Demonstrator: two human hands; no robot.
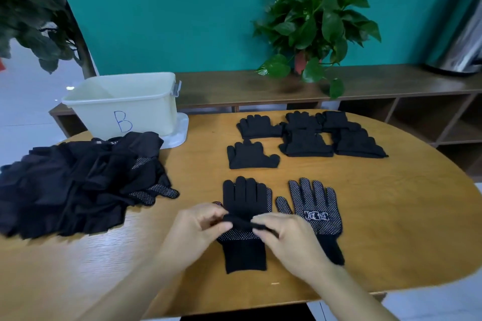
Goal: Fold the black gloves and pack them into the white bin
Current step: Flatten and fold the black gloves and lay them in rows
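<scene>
On the wooden table in front of me lie two black gloves stacked [245, 255], the upper one folded back over the lower. My left hand [193, 229] and my right hand [284, 237] both pinch the folded edge of the upper glove at its middle. A single dotted glove [317, 212] lies palm up just right of them. Several folded glove pairs [307, 138] sit farther back. A loose pile of black gloves [78, 182] lies at the left. The white bin [122, 101], marked with a blue B, stands at the back left.
The bin rests on its white lid [180, 130]. Behind the table runs a low wooden shelf [391, 81] carrying a potted plant [315, 26] and a metal urn [464, 41]. The table's rounded edge [443, 180] curves down at the right.
</scene>
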